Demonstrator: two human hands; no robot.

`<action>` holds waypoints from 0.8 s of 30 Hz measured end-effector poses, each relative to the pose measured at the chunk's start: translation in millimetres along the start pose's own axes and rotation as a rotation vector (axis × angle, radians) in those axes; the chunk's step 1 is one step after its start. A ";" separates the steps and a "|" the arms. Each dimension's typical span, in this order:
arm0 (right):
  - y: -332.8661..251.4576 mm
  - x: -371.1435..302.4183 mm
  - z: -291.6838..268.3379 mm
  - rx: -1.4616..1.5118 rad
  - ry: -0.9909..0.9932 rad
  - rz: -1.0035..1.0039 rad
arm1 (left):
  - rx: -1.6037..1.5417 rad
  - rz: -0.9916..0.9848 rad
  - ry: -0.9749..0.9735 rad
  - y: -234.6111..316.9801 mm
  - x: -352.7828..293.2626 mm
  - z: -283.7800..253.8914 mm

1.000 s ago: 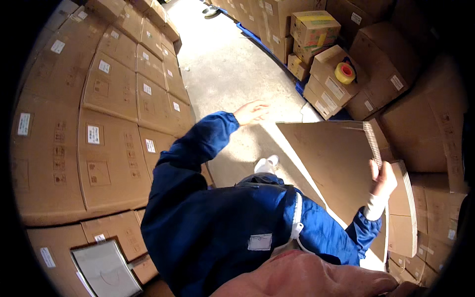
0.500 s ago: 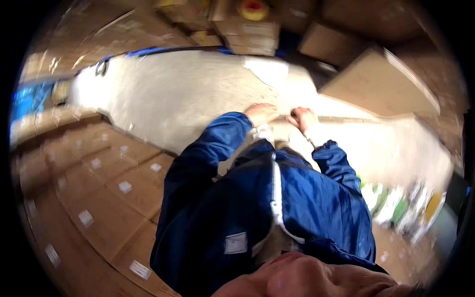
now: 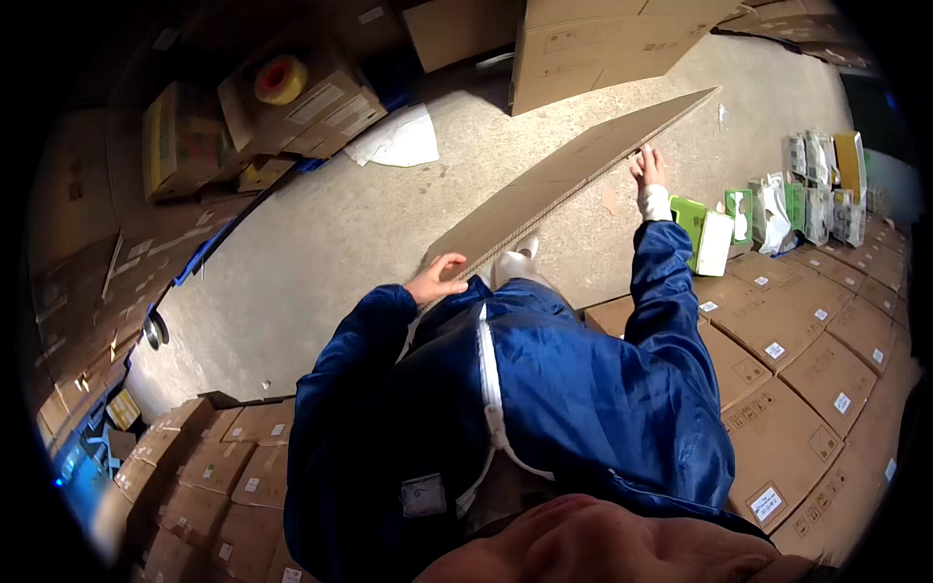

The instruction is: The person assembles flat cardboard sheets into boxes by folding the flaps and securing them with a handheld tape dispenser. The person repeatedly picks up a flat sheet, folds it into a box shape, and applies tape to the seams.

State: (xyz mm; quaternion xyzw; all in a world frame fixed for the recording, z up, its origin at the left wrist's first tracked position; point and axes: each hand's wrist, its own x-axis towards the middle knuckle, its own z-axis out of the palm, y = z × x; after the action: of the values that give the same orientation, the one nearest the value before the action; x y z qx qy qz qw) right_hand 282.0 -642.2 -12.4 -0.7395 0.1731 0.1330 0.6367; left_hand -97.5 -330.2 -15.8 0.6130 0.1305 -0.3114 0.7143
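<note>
A flattened cardboard box [image 3: 573,175], or a flat sheet of cardboard, stands slanted in front of me, its long upper edge running from near left to far right. My left hand [image 3: 437,280] is closed around its near left end, thumb apart from the fingers. At the far right part of that edge, my right hand [image 3: 648,170] grips with bent fingers, the arm stretched forward. Below the sheet my light-coloured shoe [image 3: 526,247] shows on the floor.
Another large cardboard panel [image 3: 603,58] stands ahead. Stacked cartons [image 3: 787,389] lie right, more cartons [image 3: 219,466] left. A green-and-white box [image 3: 702,236] and clear plastic packs [image 3: 816,185] sit at right. A yellow tape roll [image 3: 281,80] rests on a carton; a white sheet [image 3: 398,136] lies on the floor.
My hands, close together before, are now far apart, the right one reaching forward. The view has turned, and the cardboard sheet between my hands shows plainly; the earlier frame is blurred.
</note>
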 end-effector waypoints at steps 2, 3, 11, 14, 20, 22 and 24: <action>10.0 20.4 -10.3 -0.005 -0.029 0.048 | 0.030 0.008 -0.006 0.2 4.2 15.5; 18.8 22.3 -13.0 0.011 -0.026 0.039 | 0.008 -0.011 -0.030 -1.2 2.4 16.4; 46.7 21.5 -62.8 0.020 0.039 -0.046 | 0.229 -0.074 0.240 37.8 -15.7 4.1; 40.4 51.4 -84.4 -0.099 0.109 -0.057 | 0.935 0.088 0.390 37.7 -20.7 42.7; 25.6 72.5 -76.4 -0.045 -0.069 -0.141 | 0.946 0.019 0.604 24.2 -26.8 51.6; 0.8 41.7 -66.0 -0.191 -0.113 -0.174 | 0.827 -0.048 0.750 52.8 -46.5 39.1; -11.9 27.6 -78.5 -0.401 -0.126 -0.282 | 0.827 -0.042 0.831 59.8 -54.2 22.8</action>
State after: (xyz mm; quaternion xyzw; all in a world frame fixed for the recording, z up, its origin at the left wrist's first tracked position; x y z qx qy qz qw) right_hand 310.1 -720.6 -1.2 -0.8581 -0.0015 0.1203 0.4992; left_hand -107.6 -333.3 67.4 0.9088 0.2792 -0.0843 0.2983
